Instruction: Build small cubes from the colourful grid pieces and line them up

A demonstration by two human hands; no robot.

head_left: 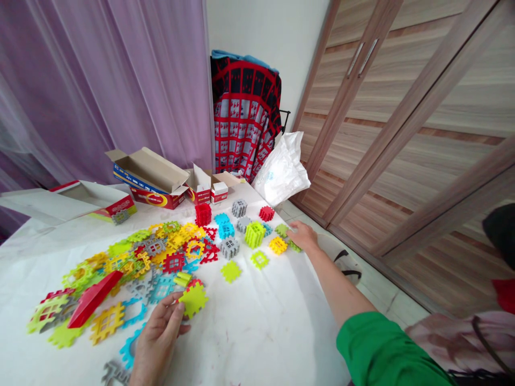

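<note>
Nearest, between four and five o'clock on a dial laid over the view, a bright green fabric sleeve point(386, 346) covers the upper part of the right arm. At seven o'clock, a flat lime-green plastic plate with toothed edges point(195, 300) is pinched between the thumb and fingers of the left hand point(163, 321), raised over the white-covered worktop point(257, 327). A small lime-green rounded plastic piece point(182, 279) shows just beyond it. Another toothed lime-green plate point(230, 272) lies apart, also near seven. Around six stand a lime-green block of toothed plastic pieces point(255, 235) and grey, blue, red and yellow groups nearby. At four, the right hand point(304, 236) has its fingers at small green toothed pieces point(281, 230) by the worktop's edge; whether it grips them I cannot tell. At eight spreads a mixed heap of coloured plastic pieces point(173, 244), a long red plastic piece point(94, 300) lying at its near side. Farther out are open printed cardboard boxes point(155, 199) at nine, a purple curtain point(120, 80) at ten, a red-and-black patterned cloth point(245, 118) at twelve, and a white plastic bag point(284, 169) and wood-grain wardrobe point(394, 123) at two.
</note>
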